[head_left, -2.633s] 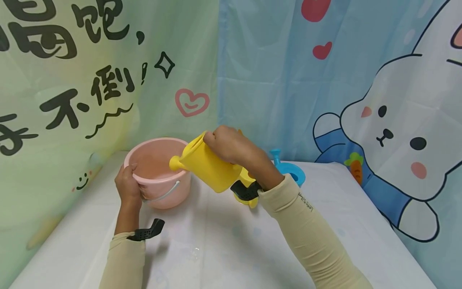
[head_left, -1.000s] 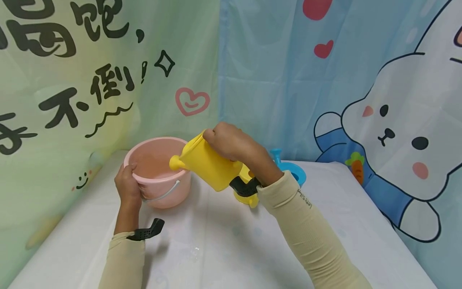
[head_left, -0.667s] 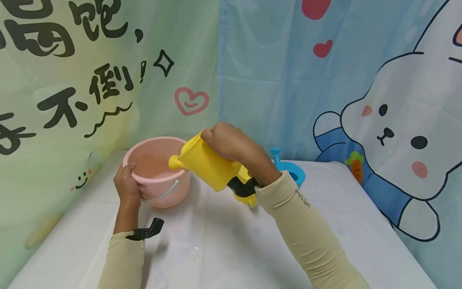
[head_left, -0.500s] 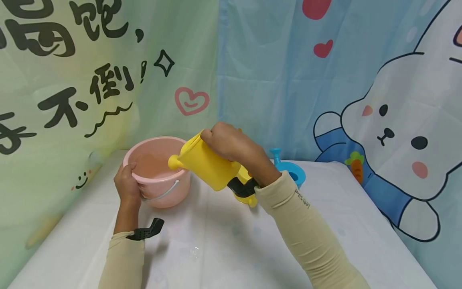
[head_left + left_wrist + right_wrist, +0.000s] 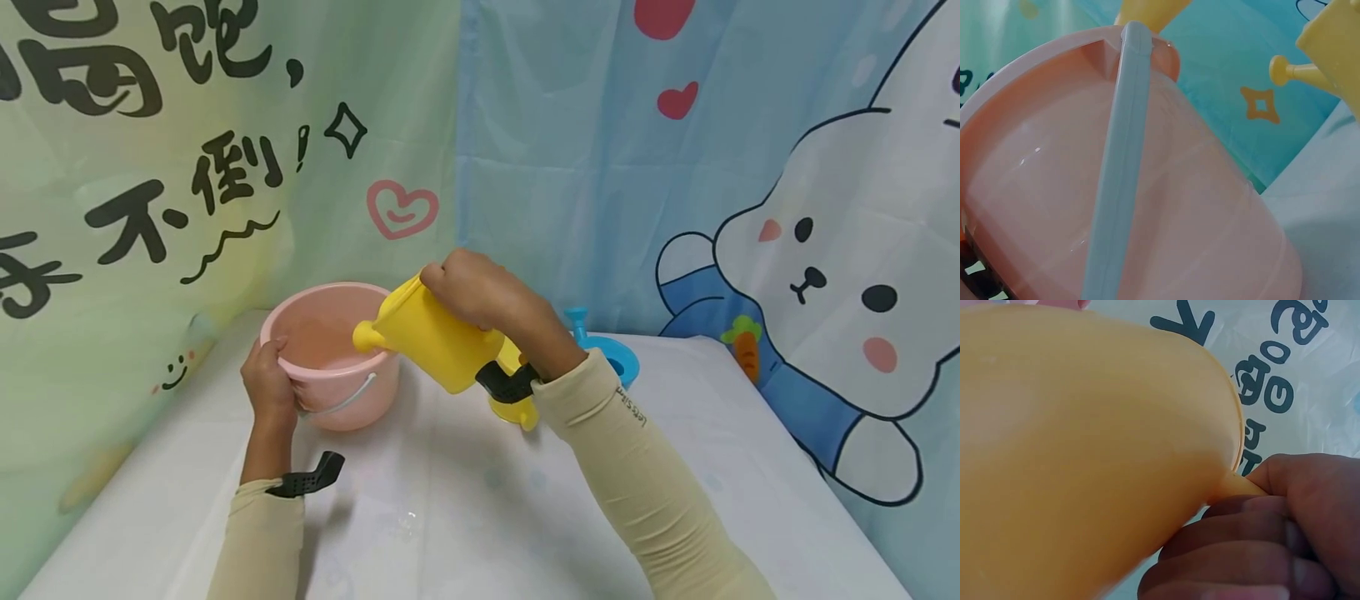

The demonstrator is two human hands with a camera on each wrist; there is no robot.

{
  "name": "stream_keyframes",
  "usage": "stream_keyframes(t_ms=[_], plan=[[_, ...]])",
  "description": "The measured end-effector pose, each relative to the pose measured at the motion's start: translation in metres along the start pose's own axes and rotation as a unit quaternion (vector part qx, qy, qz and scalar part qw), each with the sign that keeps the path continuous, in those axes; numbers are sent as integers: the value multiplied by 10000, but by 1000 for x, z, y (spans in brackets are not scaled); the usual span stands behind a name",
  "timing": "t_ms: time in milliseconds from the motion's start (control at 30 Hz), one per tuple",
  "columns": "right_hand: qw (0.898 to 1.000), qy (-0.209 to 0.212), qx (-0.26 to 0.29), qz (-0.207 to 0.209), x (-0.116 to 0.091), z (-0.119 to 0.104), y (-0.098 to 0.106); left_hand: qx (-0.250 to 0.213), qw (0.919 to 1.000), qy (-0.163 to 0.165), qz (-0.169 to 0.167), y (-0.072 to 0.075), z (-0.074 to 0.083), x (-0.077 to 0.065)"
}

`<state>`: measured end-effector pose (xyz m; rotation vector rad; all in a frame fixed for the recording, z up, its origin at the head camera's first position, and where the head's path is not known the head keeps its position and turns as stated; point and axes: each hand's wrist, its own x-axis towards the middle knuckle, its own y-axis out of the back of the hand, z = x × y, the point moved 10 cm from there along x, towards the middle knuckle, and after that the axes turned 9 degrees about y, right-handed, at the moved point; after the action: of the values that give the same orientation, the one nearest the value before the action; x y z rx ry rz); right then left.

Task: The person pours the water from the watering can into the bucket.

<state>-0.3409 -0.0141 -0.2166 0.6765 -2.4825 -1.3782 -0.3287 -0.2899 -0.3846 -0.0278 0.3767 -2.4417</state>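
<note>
A pink bucket [image 5: 352,392] with a pale blue handle [image 5: 1119,162] stands on the white table at the left. My left hand [image 5: 268,379] grips its rim on the near left side, thumb over the edge. My right hand [image 5: 487,292] holds a yellow watering can [image 5: 442,342] by its handle. The can is tilted, its round spout head at the bucket's right rim. In the right wrist view the fingers [image 5: 1229,550] curl round the can's handle. Whether water is flowing from the spout cannot be seen.
Behind my right wrist a second yellow watering can [image 5: 516,410] stands partly hidden. A blue watering can [image 5: 613,354] is farther back on the right. The white tablecloth [image 5: 450,517] has a few small shiny spots. Printed curtains [image 5: 555,167] hang close behind and beside the table.
Hardly anything differs. The head view shifts slightly; the tilted watering can and both hands keep their places at the bucket.
</note>
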Motion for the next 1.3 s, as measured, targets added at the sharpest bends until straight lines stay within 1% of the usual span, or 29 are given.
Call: stream_keyframes(t_ms=[167, 767, 967, 1133, 1300], plan=[[10000, 31, -19, -47, 1, -1, -1, 48, 10000, 42, 7, 0, -1, 0], [10000, 40, -47, -58, 3, -2, -2, 116, 9999, -25, -16, 3, 0, 2], [9999, -69, 23, -92, 4, 4, -1, 218, 9998, -12, 10, 2, -2, 3], [9998, -122, 103, -111, 4, 5, 0, 170, 9998, 30, -46, 0, -4, 3], [9998, -87, 128, -141, 6, 4, -1, 119, 9999, 20, -71, 1, -2, 3]])
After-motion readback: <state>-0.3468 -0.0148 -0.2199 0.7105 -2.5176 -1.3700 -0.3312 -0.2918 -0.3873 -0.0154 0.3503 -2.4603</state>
